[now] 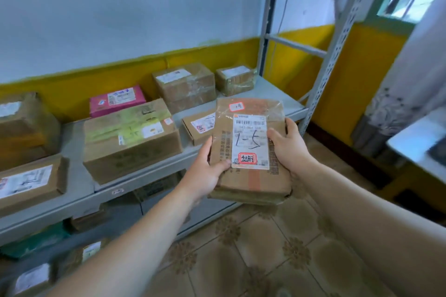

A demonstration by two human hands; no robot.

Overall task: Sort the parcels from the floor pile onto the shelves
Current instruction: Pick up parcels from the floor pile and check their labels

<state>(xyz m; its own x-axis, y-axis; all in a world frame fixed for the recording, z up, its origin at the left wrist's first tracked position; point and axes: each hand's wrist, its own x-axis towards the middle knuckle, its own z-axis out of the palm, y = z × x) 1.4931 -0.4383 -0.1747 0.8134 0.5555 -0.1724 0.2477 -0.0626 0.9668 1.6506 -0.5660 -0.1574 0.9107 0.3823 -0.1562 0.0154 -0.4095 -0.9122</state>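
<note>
Head view: my left hand (207,171) and right hand (287,144) clamp the parcel (251,152); I'd keep it level and slide it toward the shelf (272,94) gap at 12 o'clock.

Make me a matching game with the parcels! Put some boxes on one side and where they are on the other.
Things:
1. flat brown cardboard parcel marked 1-5
2. pink rectangular box
3. small brown box with a white label
4. large brown carton with yellow-green tape

Places:
A. far right end of the grey shelf, at the back
B. held in both hands
C. front of the shelf, middle
D. against the yellow wall, behind the large carton

Pairs: 1-B, 2-D, 3-A, 4-C
</note>
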